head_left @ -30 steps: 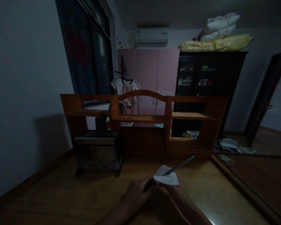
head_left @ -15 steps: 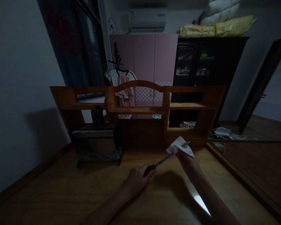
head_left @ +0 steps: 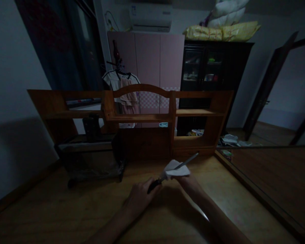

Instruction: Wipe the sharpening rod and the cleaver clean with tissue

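Note:
My left hand (head_left: 139, 198) is closed round the dark handle of a knife (head_left: 186, 161), whose blade points up and to the right over the wooden desk (head_left: 66, 217). A white tissue (head_left: 174, 169) is folded round the blade close to the handle. My right hand (head_left: 189, 183) pinches that tissue from below. Both hands hover just above the desk top, in front of the wooden shelf unit (head_left: 142, 117).
A dark rack (head_left: 90, 157) with a black object stands at the desk's back left. Behind are a pink wardrobe (head_left: 147, 57), a black cabinet (head_left: 213, 67), hanging clothes (head_left: 122, 91) and an air conditioner (head_left: 149, 17). The desk edge (head_left: 256, 193) runs along the right.
My right hand slid the tissue out to the blade's tip, then back down toward the handle. The view shifted slightly to the right.

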The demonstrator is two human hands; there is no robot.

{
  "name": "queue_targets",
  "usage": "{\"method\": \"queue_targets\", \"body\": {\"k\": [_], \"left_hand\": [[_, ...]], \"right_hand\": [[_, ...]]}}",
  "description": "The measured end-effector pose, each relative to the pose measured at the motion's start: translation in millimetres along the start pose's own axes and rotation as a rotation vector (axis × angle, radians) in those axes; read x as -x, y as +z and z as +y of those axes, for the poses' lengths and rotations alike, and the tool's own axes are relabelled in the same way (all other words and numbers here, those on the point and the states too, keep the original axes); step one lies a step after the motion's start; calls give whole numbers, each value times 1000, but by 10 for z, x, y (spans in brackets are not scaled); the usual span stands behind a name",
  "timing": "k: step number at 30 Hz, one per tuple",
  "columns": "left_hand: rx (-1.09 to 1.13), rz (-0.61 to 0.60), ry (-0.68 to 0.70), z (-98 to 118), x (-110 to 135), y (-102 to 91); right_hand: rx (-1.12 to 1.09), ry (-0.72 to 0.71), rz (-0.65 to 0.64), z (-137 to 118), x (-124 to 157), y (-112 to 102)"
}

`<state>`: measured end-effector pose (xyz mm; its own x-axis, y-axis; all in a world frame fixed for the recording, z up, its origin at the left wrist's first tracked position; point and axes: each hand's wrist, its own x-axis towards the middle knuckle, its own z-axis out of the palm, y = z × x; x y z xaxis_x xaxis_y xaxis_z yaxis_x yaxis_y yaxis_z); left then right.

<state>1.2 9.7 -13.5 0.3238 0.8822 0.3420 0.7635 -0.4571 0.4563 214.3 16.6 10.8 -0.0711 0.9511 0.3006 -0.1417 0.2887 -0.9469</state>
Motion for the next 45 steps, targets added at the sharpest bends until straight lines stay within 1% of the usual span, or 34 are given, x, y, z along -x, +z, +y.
{"method": "queue_targets", "body": {"k": [1,3,6,9,12,14,19,22,25,30,33,37,41,45], "left_hand": [[-14,1,7,-8,4,5],[-25,-3,24,-25,8,7],[-4,-2,44,-39,7,-7],[-16,5,17,-34,1,-22],[-21,-23,-1,-28,-3,-24],[-10,-45,-5,-24,-3,-21],[66,-74,-9,32,5,-44],[119,-87,-6,83,13,-85],[146,-91,-15,119,15,-122],[111,-89,-20,127,10,-121],[73,-76,-2,119,13,-104],[88,-74,40,125,27,-118],[127,-72,76,138,40,-146],[126,-58,75,110,38,-126]], "right_hand": [[29,36,-63,-19,26,52],[57,70,-120,-54,63,135],[67,86,-130,-90,79,192],[71,102,-119,-120,72,194],[73,83,-112,-141,71,187],[78,95,-84,-134,75,184],[109,164,5,-16,77,152],[91,163,42,62,78,134],[59,146,30,99,86,138],[-15,193,30,88,114,168],[-69,201,39,70,115,165],[-154,208,40,94,92,140],[-184,175,34,142,77,127],[-161,146,49,132,69,120]]}}
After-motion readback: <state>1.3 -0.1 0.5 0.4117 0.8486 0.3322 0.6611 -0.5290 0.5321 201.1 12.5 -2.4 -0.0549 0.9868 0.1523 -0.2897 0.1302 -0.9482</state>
